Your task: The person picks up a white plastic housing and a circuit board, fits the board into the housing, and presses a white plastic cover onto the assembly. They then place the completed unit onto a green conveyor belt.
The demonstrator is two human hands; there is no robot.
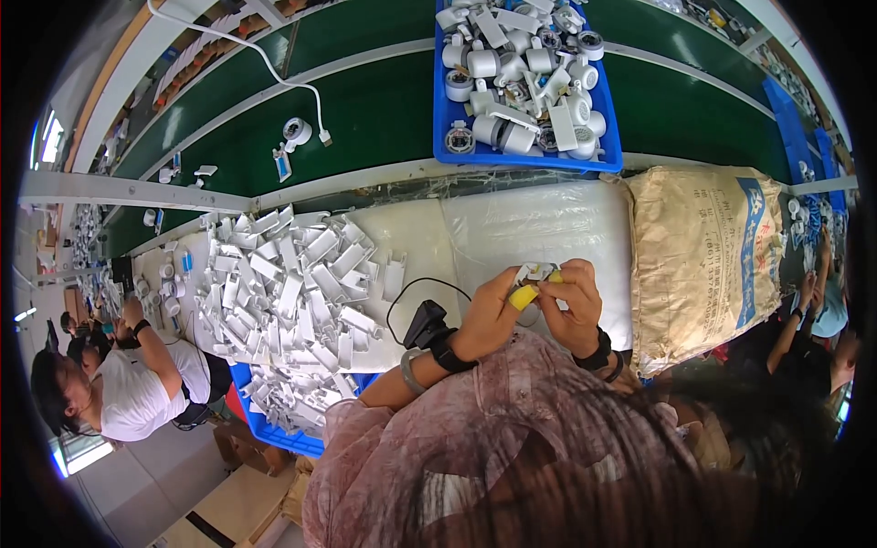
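My left hand [489, 315] and my right hand [575, 306] meet in front of my chest. Both are closed on a small white plastic part [534, 271], whose details are partly covered by the fingers. Yellow material shows at the fingertips, apparently finger covers. To the left of my hands, a large pile of white plastic housings [283, 283] is spread over the work surface, and a black device [427, 324] with a thin cable sits by my left wrist.
A blue tray [530, 163] of white rounded assemblies stands on the green conveyor [384, 119]. A brown paper sack [685, 265] lies at the right. Below the pile is a blue bin [301, 443] of housings. A white cable [311, 87] hangs at upper left. Other people sit at both sides.
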